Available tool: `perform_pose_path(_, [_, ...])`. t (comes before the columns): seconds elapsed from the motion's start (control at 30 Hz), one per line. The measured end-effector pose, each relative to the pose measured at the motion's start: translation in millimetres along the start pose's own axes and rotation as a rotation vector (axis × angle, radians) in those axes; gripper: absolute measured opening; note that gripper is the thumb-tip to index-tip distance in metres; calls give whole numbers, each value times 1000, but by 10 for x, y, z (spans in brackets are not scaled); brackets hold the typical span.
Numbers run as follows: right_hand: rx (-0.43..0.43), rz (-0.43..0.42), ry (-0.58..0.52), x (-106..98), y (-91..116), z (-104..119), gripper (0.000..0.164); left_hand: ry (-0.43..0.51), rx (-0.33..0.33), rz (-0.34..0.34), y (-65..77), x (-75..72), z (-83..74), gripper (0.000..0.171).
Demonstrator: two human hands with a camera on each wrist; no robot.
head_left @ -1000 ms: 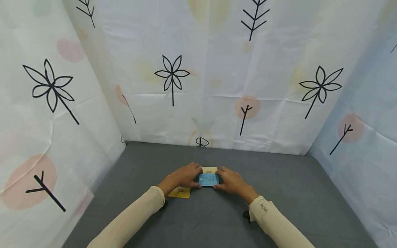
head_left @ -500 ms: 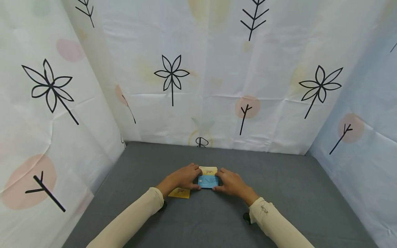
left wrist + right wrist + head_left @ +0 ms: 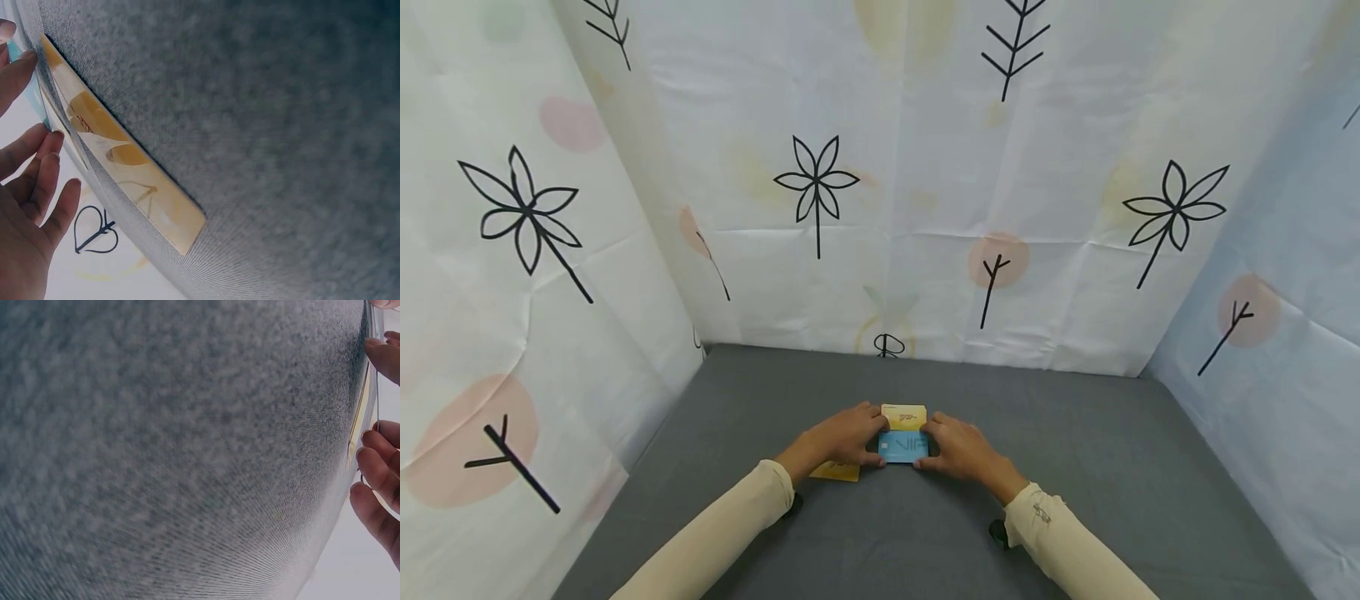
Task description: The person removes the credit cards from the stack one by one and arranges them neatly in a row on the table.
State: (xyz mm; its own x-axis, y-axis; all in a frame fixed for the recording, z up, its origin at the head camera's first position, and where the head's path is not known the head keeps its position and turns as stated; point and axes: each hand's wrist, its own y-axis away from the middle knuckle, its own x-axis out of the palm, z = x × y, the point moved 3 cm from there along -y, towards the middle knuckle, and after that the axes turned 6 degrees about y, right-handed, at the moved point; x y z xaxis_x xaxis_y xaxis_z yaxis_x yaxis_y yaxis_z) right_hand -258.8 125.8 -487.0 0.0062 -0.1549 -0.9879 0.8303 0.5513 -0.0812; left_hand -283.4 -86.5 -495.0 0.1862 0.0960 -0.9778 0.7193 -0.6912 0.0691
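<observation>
Both hands hold a light blue card (image 3: pixel 903 447) marked "VIP" by its side edges in the head view. The left hand (image 3: pixel 850 435) pinches its left edge between thumb and fingers, and the right hand (image 3: pixel 958 446) does the same on the right. Just beyond the blue card, a yellow card (image 3: pixel 904 417) with small print shows between the fingertips. Another yellow card (image 3: pixel 837 472) lies under the left wrist, partly hidden by it. The left wrist view shows a yellow card (image 3: pixel 128 153) flat on the cloth beside the left hand (image 3: pixel 31 194).
Grey cloth (image 3: pixel 1120 483) covers the table. White patterned fabric (image 3: pixel 910 192) hangs along the back and both sides. Dark bands sit at both wrists, near the cream sleeves (image 3: pixel 722 525).
The blue card has come a little nearer to the body with both hands on it. More of the yellow card beyond it shows now.
</observation>
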Motion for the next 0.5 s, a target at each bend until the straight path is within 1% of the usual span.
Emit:
perform_pose_path(0.13, [-22,-15,18,-6,19,17,55,8,7,-1,22,-1,-14,55])
perform_pose_path(0.5, [-37,-28,13,12,53,66,55,5,10,8,75,27,-16,56])
